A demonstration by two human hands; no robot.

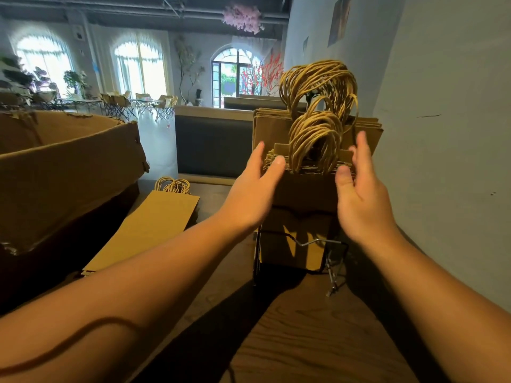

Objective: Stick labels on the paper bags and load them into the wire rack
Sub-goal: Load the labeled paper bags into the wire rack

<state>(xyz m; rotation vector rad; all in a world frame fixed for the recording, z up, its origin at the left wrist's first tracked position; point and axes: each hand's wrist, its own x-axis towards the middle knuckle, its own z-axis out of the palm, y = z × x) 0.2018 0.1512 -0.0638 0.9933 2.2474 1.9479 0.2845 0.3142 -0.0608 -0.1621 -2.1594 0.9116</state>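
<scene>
both hands are up at the front stack of small kraft paper bags [304, 189] standing in the wire rack [318, 244]: my left hand [254, 189] and right hand [359, 200] bracket its two sides with fingers spread and fairly straight, thumbs on the near face, gripping nothing, which i read as squaring the stack so the twisted-paper handles [315, 145] line up. a taller batch of bags [367, 131] stands behind it in the same rack by the wall. more flat bags [149, 228] lie on the wooden table [318, 341] to the left beside the open cardboard box [69, 167], likely waiting; can't make out any labels.
</scene>
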